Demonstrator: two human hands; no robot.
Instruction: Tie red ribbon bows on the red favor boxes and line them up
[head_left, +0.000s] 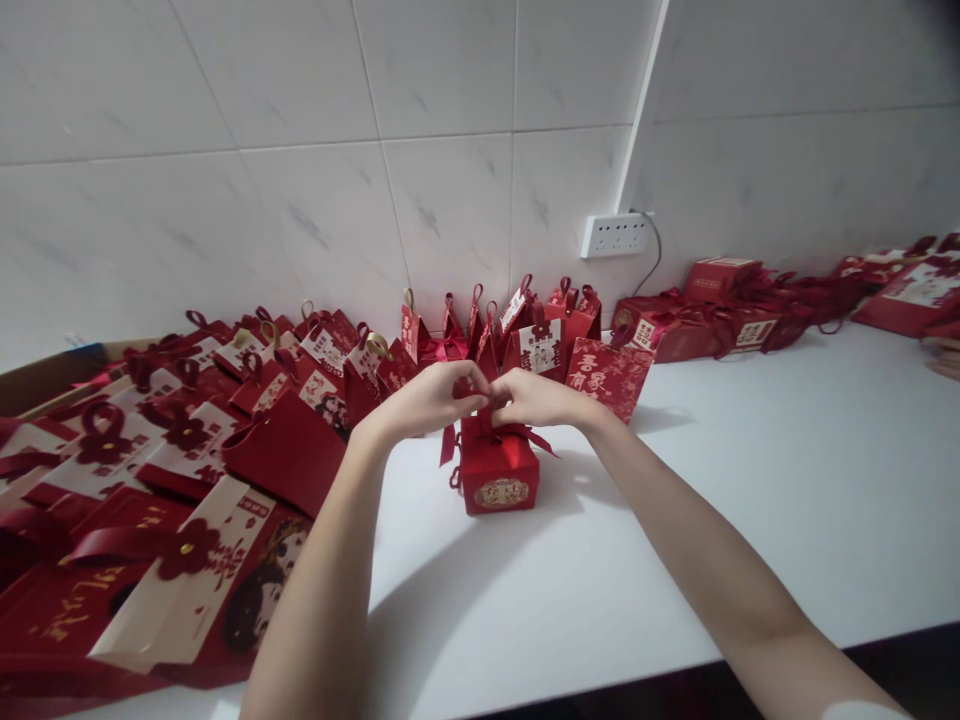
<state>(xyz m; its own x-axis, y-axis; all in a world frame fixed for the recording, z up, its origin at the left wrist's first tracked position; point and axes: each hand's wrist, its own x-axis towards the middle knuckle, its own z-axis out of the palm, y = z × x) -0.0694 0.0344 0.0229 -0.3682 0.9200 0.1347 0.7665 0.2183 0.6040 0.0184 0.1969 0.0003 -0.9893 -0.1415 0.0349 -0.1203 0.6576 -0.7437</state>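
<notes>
A small red gift box [499, 475] with a gold round emblem on its front stands on the white counter [750, 480]. A dark red ribbon [534, 436] runs over its top and trails off both sides. My left hand [431, 397] and my right hand [536, 397] meet just above the box, fingers pinched together on the ribbon at the top. Both forearms reach in from the bottom of the view.
Many red and white gift boxes and bags [187, 440] with ribbons crowd the left side and the back along the tiled wall. More red boxes [720, 310] lie at the back right. A white power strip [615, 235] hangs on the wall.
</notes>
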